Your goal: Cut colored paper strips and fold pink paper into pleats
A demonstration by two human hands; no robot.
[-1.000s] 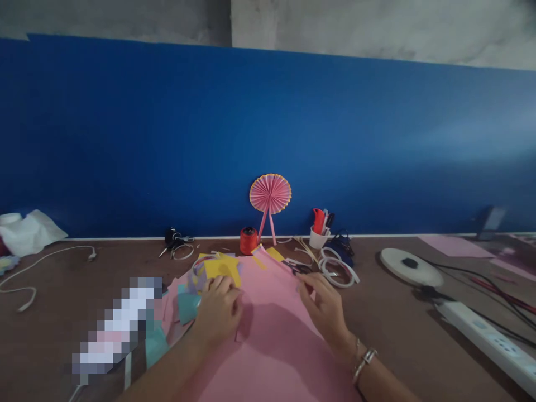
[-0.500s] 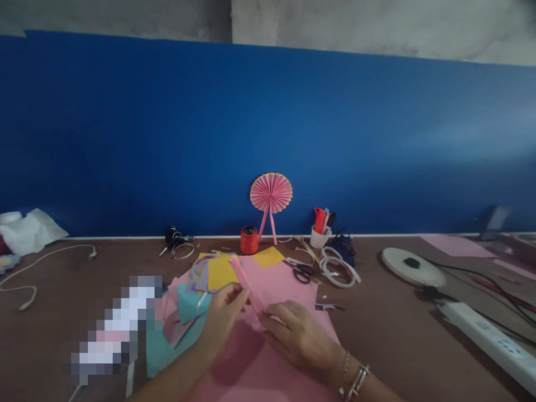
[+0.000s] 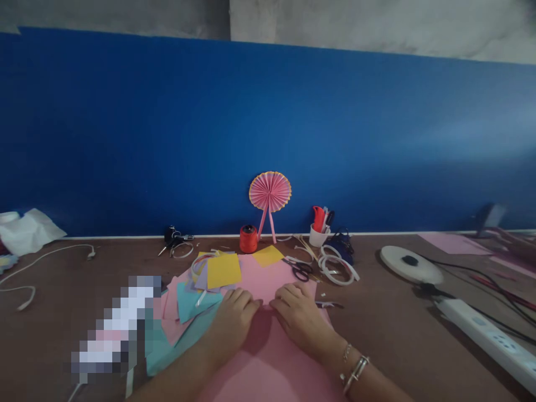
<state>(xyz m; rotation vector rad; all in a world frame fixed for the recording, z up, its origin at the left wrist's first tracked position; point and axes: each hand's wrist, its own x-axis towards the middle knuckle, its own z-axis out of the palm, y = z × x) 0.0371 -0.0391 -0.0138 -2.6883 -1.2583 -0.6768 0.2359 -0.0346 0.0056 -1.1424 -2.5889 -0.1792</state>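
Observation:
My left hand (image 3: 235, 319) and my right hand (image 3: 299, 319) are side by side over a large pink sheet of paper (image 3: 268, 368). Between their fingertips runs a narrow folded pink paper strip (image 3: 267, 307), held level and mostly covered by the fingers. Fingers of both hands are bent and closed around it. Left of my left hand lie teal paper (image 3: 180, 349) and a yellow square (image 3: 225, 270). Black-handled scissors (image 3: 300, 272) rest beyond my right hand. A round pleated pink paper fan (image 3: 270, 191) with yellow edging leans on the blue panel.
At the back are a red thread spool (image 3: 248, 240), keys (image 3: 171, 237) and a white cup (image 3: 318, 235) holding pens. White tubing (image 3: 335, 268) is coiled to the right. A white round device (image 3: 410, 264) and a power strip (image 3: 481, 332) with cables lie farther right.
The pink strip has turned from slanting up and away to lying level and low between my hands. My left hand has moved right and down, and my right hand has shifted slightly forward.

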